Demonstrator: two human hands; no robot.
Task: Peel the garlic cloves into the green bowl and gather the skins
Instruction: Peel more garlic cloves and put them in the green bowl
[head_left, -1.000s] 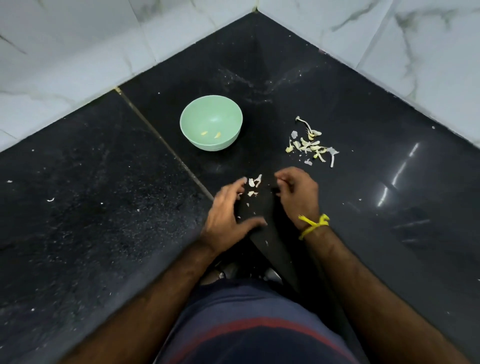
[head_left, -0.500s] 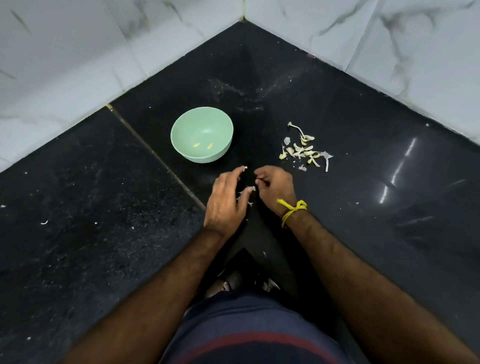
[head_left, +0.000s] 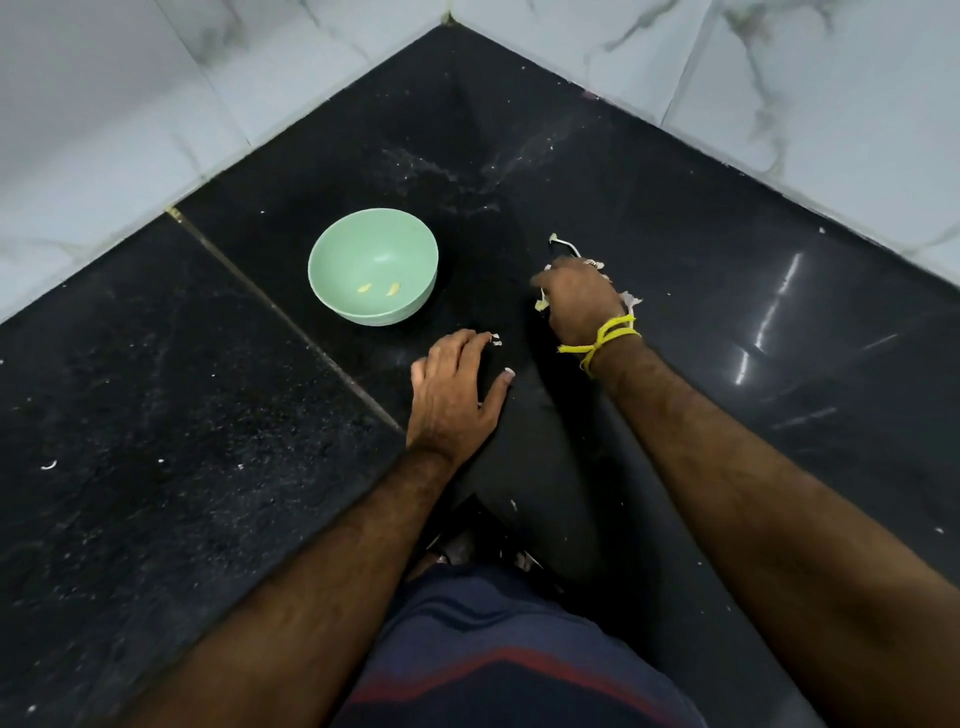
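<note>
We see green bowl (head_left: 373, 266) on black floor (head_left: 156, 415) w/ 2 peeled garlic bits (head_left: 378, 289) inside, right hand (head_left: 579, 299) over skin pile (head_left: 563, 244), grip unclear, left hand (head_left: 452, 387) spread flat nr bowl, hands apart.

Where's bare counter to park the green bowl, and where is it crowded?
Free: the black stone slab left of the seam, bordered by the white marble wall; and the glossy stretch right of the right hand. Crowded: between the pale green plastic bowl and the garlic skin pile, where the left hand rests.
</note>
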